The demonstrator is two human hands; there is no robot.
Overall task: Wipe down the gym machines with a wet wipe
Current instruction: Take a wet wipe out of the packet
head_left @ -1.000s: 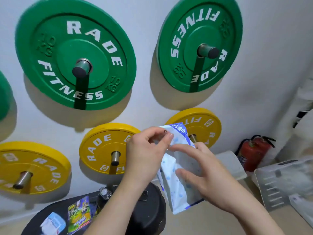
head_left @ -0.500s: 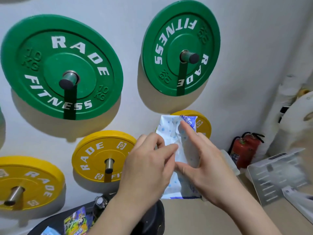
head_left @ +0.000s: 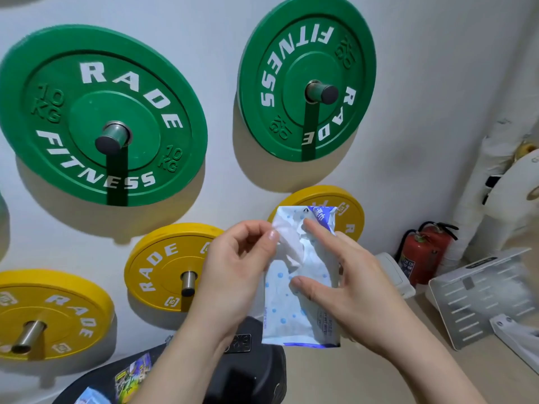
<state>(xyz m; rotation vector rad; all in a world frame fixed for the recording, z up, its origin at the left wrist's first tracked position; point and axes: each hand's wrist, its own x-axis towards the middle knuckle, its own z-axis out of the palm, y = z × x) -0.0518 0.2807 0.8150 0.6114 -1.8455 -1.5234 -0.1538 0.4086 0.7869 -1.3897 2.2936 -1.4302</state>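
A white wet-wipe packet (head_left: pixel 294 310) with blue dots and a blue top edge is held upright in front of the wall. My right hand (head_left: pixel 350 287) grips the packet from its right side, thumb across the front and index finger near the open top. My left hand (head_left: pixel 236 266) pinches a crumpled white wipe (head_left: pixel 291 249) that sticks out of the packet's opening. Green weight plates (head_left: pixel 99 118) (head_left: pixel 306 80) and yellow weight plates (head_left: pixel 172 266) (head_left: pixel 49 313) hang on pegs on the white wall behind.
A black padded seat (head_left: pixel 248 371) with small colourful packets (head_left: pixel 131 377) on it lies below my arms. At the right stand a red fire extinguisher (head_left: pixel 420 258), white boxes (head_left: pixel 478 295) on the floor, and white wrapped pipes (head_left: pixel 495 170) in the corner.
The packet's top has opened and my left hand now pinches a wipe emerging from it. My left hand has drawn slightly leftward. The camera view shifted a little.
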